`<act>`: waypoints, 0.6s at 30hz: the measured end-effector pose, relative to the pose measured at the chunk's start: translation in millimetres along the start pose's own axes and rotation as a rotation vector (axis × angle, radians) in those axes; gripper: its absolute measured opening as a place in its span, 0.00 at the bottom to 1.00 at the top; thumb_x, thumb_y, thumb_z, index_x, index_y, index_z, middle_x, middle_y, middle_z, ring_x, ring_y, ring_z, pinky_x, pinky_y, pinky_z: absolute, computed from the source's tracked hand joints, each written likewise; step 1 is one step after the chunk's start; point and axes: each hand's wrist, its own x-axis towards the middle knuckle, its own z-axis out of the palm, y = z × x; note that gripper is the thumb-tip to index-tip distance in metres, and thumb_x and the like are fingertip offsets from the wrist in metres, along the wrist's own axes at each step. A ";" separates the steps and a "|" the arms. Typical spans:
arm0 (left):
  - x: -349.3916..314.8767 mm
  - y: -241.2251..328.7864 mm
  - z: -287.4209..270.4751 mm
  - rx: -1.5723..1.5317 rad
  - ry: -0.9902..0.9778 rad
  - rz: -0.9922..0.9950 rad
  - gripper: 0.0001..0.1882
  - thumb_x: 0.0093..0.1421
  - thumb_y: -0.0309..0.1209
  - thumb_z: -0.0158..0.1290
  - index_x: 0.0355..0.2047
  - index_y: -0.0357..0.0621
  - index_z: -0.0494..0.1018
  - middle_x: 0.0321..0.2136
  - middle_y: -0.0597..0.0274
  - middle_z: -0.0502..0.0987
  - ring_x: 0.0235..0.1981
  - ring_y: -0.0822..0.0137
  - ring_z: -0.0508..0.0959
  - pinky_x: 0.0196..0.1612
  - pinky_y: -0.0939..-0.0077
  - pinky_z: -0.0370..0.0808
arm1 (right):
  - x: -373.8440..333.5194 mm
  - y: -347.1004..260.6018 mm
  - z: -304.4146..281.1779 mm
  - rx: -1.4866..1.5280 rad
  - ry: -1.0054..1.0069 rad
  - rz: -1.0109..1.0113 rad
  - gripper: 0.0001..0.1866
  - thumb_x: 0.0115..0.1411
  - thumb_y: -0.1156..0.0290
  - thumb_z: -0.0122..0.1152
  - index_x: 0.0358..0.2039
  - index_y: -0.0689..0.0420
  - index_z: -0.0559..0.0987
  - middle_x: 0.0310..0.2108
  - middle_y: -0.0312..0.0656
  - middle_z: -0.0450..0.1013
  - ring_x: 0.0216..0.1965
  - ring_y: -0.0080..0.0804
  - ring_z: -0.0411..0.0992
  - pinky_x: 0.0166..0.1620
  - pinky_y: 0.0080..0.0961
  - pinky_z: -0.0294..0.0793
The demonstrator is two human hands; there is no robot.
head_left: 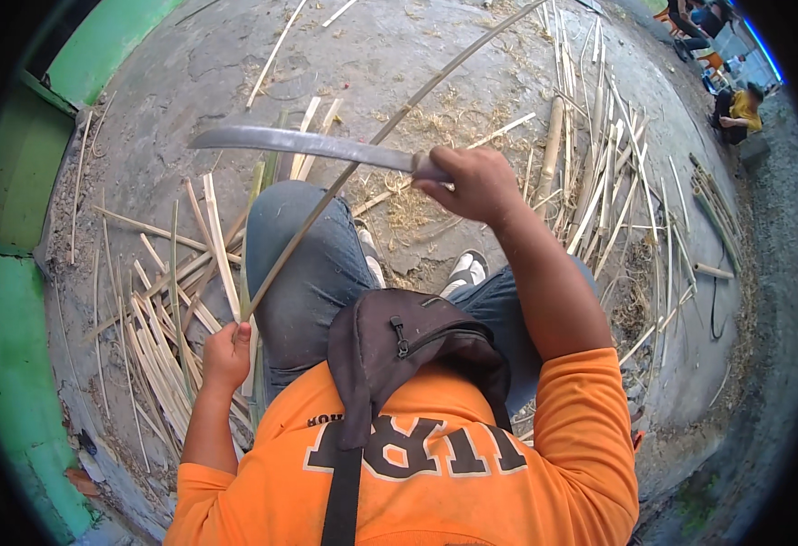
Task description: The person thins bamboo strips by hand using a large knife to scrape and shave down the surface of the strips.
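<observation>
My right hand [472, 185] is closed around the handle of a machete [299, 143]. Its long, curved metal blade points left above my knees. A long, thin bamboo strip [453, 65] slants from my left side up to the far right, and the blade crosses it in view; whether the two touch I cannot tell. Beside my left thigh, my left hand [227, 357] grips the lower end of this strip, thumb pointing up. Several pale bamboo strips [221, 246] stand or lean close to that hand.
Split bamboo pieces [157, 355] lie heaped on my left. Another pile of bamboo [590, 173] spreads at the far right. Shavings [408, 214] litter the concrete floor. A green wall [7, 337] borders the left side. People [740, 114] sit at the far right.
</observation>
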 end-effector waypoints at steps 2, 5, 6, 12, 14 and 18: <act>1.4 -2.4 3.1 0.003 -0.004 0.003 0.40 0.71 0.65 0.42 0.27 0.34 0.73 0.19 0.36 0.73 0.28 0.29 0.75 0.30 0.48 0.71 | 4.6 19.4 1.9 0.147 0.014 0.109 0.22 0.65 0.42 0.63 0.35 0.50 0.76 0.27 0.43 0.80 0.27 0.49 0.79 0.32 0.43 0.78; 2.5 2.2 5.9 0.006 0.017 0.015 0.40 0.71 0.65 0.42 0.27 0.34 0.73 0.19 0.36 0.73 0.28 0.29 0.75 0.30 0.48 0.70 | -1.1 36.7 3.1 0.090 0.053 0.178 0.23 0.65 0.43 0.63 0.35 0.51 0.76 0.29 0.47 0.80 0.31 0.53 0.80 0.34 0.46 0.79; 0.7 3.7 6.3 0.007 0.031 0.011 0.40 0.71 0.65 0.42 0.26 0.34 0.72 0.19 0.36 0.73 0.28 0.29 0.75 0.29 0.48 0.70 | -1.0 28.5 0.3 0.073 0.055 0.185 0.23 0.65 0.43 0.62 0.35 0.51 0.76 0.29 0.48 0.80 0.31 0.54 0.80 0.34 0.47 0.79; -2.4 -1.1 6.3 0.017 0.044 0.009 0.40 0.71 0.65 0.42 0.24 0.35 0.71 0.19 0.37 0.73 0.27 0.30 0.76 0.29 0.47 0.70 | 3.4 -21.4 -7.3 -0.075 0.000 -0.057 0.20 0.64 0.46 0.66 0.33 0.50 0.74 0.23 0.42 0.76 0.25 0.47 0.79 0.30 0.42 0.77; 2.2 0.0 4.9 0.028 0.046 0.014 0.40 0.71 0.65 0.42 0.24 0.35 0.71 0.19 0.37 0.73 0.27 0.30 0.75 0.29 0.47 0.70 | 5.7 -11.1 -3.8 -0.015 0.017 -0.045 0.20 0.64 0.47 0.66 0.33 0.50 0.74 0.23 0.42 0.77 0.25 0.47 0.79 0.30 0.42 0.77; 6.1 -0.1 11.3 0.005 0.035 0.012 0.41 0.71 0.65 0.41 0.24 0.35 0.71 0.19 0.37 0.73 0.27 0.30 0.75 0.29 0.46 0.69 | 4.2 38.6 0.5 0.120 0.126 0.185 0.22 0.64 0.44 0.65 0.34 0.51 0.77 0.28 0.46 0.81 0.30 0.51 0.81 0.33 0.43 0.79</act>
